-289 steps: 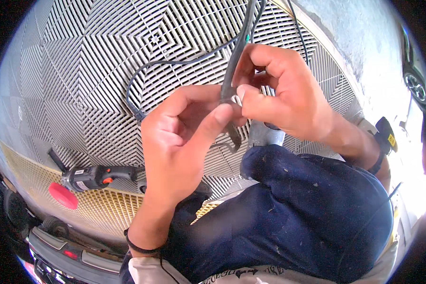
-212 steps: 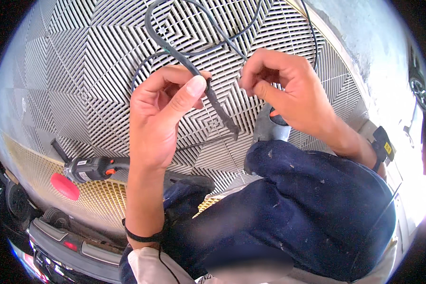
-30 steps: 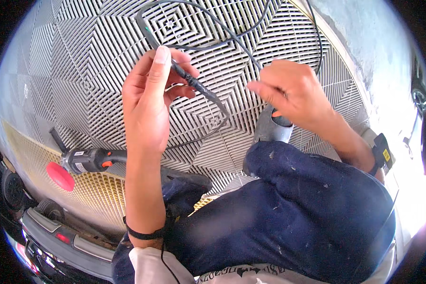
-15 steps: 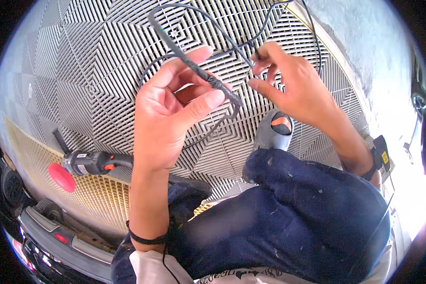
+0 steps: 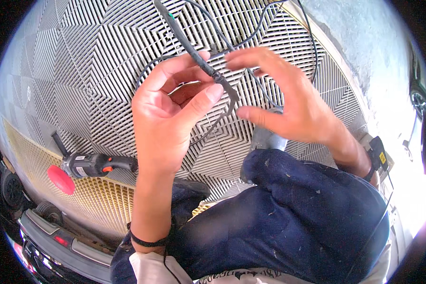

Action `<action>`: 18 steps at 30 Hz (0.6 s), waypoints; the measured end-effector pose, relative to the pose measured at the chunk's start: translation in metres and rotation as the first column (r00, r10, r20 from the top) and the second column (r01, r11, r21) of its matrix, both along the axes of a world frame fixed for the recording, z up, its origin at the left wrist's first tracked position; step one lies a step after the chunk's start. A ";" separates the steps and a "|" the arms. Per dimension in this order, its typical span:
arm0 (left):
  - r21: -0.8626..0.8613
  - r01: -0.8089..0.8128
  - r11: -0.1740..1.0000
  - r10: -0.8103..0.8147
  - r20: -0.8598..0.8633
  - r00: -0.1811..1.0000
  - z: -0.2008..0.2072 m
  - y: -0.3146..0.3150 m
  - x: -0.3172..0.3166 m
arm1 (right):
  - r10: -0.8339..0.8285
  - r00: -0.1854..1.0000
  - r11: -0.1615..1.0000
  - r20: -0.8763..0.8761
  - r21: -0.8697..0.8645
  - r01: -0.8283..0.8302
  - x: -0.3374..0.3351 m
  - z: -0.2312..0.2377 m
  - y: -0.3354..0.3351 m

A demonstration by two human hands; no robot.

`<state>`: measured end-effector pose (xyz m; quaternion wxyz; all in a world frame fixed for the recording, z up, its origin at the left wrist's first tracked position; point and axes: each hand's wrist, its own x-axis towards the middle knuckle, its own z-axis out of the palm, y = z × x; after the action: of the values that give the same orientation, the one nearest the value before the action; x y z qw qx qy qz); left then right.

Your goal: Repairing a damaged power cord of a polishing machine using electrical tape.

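A dark cable (image 5: 187, 45) rises from my left hand (image 5: 168, 111) toward the top edge. My left thumb and fingers pinch it at a thicker, lumpy stretch that looks wrapped in black tape. Beyond the thumb, a flat dark strip (image 5: 233, 97) bends down, and a thinner line runs on behind the hand. To the right of this spot, my right hand (image 5: 291, 97) is open, thumb and fingers apart, with nothing visible between them. Its fingertips are slightly blurred and close to the cable without clearly touching it.
A black power polisher (image 5: 92, 164) with a red pad (image 5: 60, 180) lies left on the slatted tile floor (image 5: 116, 90). Loose cable (image 5: 265, 23) loops across the far floor. My grey shoe (image 5: 269, 138) is below the right hand. A vehicle bumper (image 5: 92, 255) is at lower left.
My right hand has spread its fingers and come down and left, away from the loose cable behind. The cable's upper loop has risen partly out of view; my left hand keeps its pinch.
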<state>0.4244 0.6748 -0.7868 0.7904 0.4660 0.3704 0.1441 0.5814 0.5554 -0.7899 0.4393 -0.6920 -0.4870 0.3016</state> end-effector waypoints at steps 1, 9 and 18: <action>0.002 -0.001 1.000 0.001 -0.001 1.000 0.002 0.000 0.000 | 0.001 1.000 1.000 -0.001 0.002 -0.001 -0.001 0.002 -0.001; 0.032 -0.113 0.993 0.113 -0.003 0.994 0.004 -0.005 0.004 | -0.007 0.965 0.991 -0.263 -0.131 -0.029 -0.005 0.006 -0.004; -0.098 0.015 0.995 -0.014 0.012 1.000 0.009 0.006 0.000 | -0.084 0.830 0.968 -0.551 -0.242 -0.063 -0.008 0.010 -0.006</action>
<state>0.4248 0.6805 -0.7781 0.8155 0.4286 0.3690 0.1228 0.5732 0.5496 -0.7799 0.4730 -0.6264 -0.2922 0.5463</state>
